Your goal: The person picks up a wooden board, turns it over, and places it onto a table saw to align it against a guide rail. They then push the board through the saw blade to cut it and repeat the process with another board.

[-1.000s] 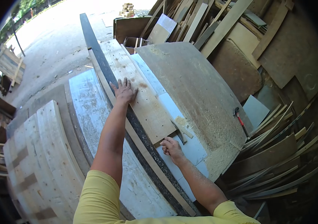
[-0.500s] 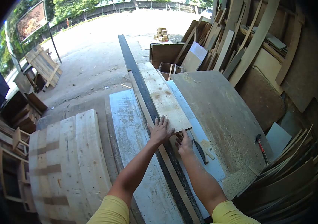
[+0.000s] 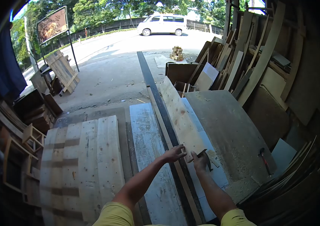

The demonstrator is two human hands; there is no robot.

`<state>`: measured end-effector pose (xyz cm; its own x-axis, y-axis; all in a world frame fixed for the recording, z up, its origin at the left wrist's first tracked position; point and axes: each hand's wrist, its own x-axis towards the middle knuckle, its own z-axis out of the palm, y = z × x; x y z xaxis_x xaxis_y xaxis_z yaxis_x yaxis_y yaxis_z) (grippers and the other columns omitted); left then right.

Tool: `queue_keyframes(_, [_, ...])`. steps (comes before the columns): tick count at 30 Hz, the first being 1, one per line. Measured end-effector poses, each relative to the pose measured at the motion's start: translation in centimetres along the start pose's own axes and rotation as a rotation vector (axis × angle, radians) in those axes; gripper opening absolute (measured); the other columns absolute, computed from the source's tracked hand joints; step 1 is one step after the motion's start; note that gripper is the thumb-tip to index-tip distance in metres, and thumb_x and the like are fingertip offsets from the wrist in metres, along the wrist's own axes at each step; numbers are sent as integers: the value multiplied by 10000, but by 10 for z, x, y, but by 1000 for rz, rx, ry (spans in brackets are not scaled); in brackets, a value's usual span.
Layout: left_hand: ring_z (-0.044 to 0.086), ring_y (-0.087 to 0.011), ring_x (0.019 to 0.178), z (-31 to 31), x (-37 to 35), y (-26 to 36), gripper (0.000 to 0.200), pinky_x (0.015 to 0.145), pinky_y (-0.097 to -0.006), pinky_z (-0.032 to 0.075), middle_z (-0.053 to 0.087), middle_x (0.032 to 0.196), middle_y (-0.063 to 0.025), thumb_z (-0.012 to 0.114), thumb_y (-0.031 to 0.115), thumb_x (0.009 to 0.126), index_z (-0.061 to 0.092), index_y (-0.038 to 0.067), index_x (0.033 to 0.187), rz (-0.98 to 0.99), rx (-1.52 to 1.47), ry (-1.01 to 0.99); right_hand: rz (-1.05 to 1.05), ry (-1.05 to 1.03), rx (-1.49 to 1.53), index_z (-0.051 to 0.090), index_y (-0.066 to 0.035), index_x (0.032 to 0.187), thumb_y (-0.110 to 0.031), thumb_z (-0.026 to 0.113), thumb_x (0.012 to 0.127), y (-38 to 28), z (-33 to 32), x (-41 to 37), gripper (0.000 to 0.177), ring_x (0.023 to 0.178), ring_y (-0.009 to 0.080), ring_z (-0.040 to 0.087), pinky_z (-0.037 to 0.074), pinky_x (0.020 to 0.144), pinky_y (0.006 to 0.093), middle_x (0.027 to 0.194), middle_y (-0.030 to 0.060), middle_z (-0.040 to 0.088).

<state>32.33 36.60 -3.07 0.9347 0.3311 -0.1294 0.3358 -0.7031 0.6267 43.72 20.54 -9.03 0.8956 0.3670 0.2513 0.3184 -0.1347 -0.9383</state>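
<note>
A pale knotted wooden board [image 3: 182, 113] lies lengthwise ahead of me, tilted with its right edge raised. My left hand [image 3: 175, 153] is at the left side of its near end, fingers curled at the edge. At the near end's right corner my right hand [image 3: 200, 162] grips the board, thumb on top and the other fingers mostly hidden. Beneath and left of the board runs a long dark beam [image 3: 142, 66], with a thin wooden strip [image 3: 159, 113] alongside. A dark curved piece [image 3: 209, 162] shows just beyond my right hand.
Wide planks [image 3: 109, 150] lie side by side at left. A whitish worn panel [image 3: 145, 132] is under my left arm. At right, a dusty brown sheet [image 3: 229, 128] bears a red-handled hammer [image 3: 264, 161]. Scrap boards [image 3: 239, 56] lean behind it. A white van [image 3: 163, 24] is outside.
The board has tipped, its right edge rising. My right hand has closed on its near corner, and my left hand has gone from lying flat to curled at the edge. The view has lifted; a van appears.
</note>
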Motion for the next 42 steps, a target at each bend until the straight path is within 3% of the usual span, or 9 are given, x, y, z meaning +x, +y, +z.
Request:
queue_keyframes(2, [415,-312,1350,12,-3,-10,732,1091,-566,283,433,1469,-129,480,607,937,402,92,1451,42,-551,-220,-10,-2,-103,650,63,904,-278,769,789,-30,-49,-46,379,726,276,676,526,738,390,818,177,692])
queue_keyframes(7, [564,-314,1156,3,-11,15,790,976,-543,413,495,1378,-144,471,653,903,417,45,1405,-286,-1188,118,-10,-302,-649,662,33,973,-200,762,790,-65,-164,-143,313,839,287,660,502,750,377,931,178,679])
queue_keyframes(9, [594,-321,1099,-1,-18,35,791,940,-538,449,526,1331,-165,488,648,892,440,24,1376,-392,-1236,116,-338,-194,-533,670,-5,959,-190,771,759,-83,-193,-179,290,755,335,619,503,754,421,808,137,638])
queue_keyframes(18, [678,-278,860,61,-48,58,321,777,-440,587,631,923,-136,619,223,863,568,-28,1058,-362,-1353,-109,-368,-299,-893,619,-13,1154,-122,745,683,-126,-294,-265,499,954,363,576,500,795,445,1037,146,582])
queue_keyframes(21, [674,-270,868,79,-77,66,306,782,-438,584,631,954,-131,598,215,882,568,-25,1070,-306,-1436,-170,-339,-426,-806,630,3,1146,-102,726,734,-149,-341,-266,436,916,312,622,514,776,394,1025,138,621])
queue_keyframes(23, [677,-285,890,88,-98,73,357,792,-428,584,629,1012,-144,621,225,864,567,-29,1109,-242,-1502,-182,132,-442,-423,656,11,1115,-71,692,796,-169,-369,-266,332,836,229,659,516,732,330,962,128,669])
queue_keyframes(26, [666,-251,894,96,-123,86,299,810,-429,573,626,1015,-120,593,200,901,564,-23,1097,-199,-1524,-178,1,-100,-503,684,3,1083,-36,636,857,-166,-381,-257,234,693,144,639,499,654,288,785,90,676])
queue_keyframes(34, [634,-222,966,120,-171,125,326,844,-399,547,617,1021,-85,627,237,916,572,-7,1124,-169,-1442,-192,12,-181,-433,611,-16,1226,-46,556,936,-176,-357,-237,296,690,90,595,482,648,256,754,57,641])
queue_keyframes(42, [626,-198,916,125,-192,166,343,807,-376,534,608,1001,-70,665,194,879,564,-4,1140,-28,-1367,-260,121,-157,263,426,-26,1393,-37,539,940,-208,-349,-235,467,851,122,624,514,817,291,908,75,667])
